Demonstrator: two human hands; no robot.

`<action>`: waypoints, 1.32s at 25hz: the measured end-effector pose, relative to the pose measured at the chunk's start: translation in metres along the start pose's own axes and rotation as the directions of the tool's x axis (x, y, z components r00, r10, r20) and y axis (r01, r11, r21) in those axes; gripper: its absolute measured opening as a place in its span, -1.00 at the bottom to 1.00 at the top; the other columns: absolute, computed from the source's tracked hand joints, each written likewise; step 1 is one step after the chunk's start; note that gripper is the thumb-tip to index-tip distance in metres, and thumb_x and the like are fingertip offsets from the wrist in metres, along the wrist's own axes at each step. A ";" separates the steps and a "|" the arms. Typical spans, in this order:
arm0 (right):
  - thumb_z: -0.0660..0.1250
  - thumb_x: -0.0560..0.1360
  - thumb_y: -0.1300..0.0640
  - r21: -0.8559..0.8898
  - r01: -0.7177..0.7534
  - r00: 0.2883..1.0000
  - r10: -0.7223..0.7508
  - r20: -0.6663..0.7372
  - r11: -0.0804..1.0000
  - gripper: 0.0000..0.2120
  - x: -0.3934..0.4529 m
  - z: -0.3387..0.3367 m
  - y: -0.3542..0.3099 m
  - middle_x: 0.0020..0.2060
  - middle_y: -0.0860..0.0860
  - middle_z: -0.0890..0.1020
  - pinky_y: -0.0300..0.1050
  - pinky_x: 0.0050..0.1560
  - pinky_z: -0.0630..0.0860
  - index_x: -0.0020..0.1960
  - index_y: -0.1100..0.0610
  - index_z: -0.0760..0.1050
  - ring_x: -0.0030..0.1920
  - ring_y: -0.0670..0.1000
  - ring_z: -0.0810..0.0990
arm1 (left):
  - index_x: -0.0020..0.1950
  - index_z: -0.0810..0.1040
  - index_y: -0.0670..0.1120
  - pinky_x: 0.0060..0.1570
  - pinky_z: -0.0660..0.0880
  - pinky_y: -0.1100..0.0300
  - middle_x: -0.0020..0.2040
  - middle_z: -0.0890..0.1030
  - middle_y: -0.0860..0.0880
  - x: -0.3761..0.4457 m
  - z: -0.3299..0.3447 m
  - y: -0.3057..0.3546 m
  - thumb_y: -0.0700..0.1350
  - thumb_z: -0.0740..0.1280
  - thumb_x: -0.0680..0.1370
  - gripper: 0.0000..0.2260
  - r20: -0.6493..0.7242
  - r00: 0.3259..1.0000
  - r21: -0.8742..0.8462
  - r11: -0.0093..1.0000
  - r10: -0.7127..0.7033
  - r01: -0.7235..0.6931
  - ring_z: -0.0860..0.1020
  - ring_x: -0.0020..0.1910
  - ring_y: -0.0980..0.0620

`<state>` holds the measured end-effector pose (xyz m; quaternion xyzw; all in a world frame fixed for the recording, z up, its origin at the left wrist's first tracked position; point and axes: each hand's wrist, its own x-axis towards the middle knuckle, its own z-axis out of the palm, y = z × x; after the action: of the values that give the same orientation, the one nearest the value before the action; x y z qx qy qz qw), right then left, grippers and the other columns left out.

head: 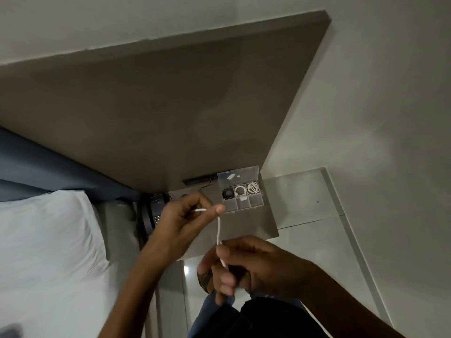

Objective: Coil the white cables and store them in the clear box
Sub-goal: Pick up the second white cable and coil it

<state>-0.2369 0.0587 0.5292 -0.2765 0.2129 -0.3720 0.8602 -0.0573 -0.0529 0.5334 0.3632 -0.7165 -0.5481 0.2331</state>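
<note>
A thin white cable (219, 228) runs taut between my two hands above the bedside table. My left hand (185, 220) pinches its upper end between thumb and fingers. My right hand (246, 267), lower and nearer to me, is closed around the cable's other end. The clear box (255, 203) stands open at the table's far right corner, its lid (238, 176) tipped back. Its back row holds a dark round item (228, 193), a coiled white cable (240, 191) and another coiled white cable (253, 188). The front compartments look mostly bare.
A dark telephone (156, 211) sits at the table's left side beside the bed with its white pillow (46, 240). A brown headboard panel (170, 106) rises behind the table (253, 228). Glossy pale floor tiles (317, 240) lie to the right.
</note>
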 end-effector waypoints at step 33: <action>0.14 0.80 0.14 0.723 0.390 0.894 -0.422 -0.150 0.570 -0.66 -0.032 0.022 -0.057 0.20 0.25 0.72 -0.02 0.42 0.57 0.31 0.34 0.58 0.24 0.11 0.74 | -0.17 0.57 0.03 -0.37 0.42 0.14 -0.38 0.44 -0.08 -0.007 0.018 0.032 0.26 0.25 0.73 -0.58 0.113 0.993 0.068 0.997 0.028 -0.036 0.44 -0.42 -0.04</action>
<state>-0.2740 0.0571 0.5866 0.0457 -0.0415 -0.6069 0.7924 -0.0745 -0.0320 0.5596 0.3283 -0.7530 -0.5382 0.1886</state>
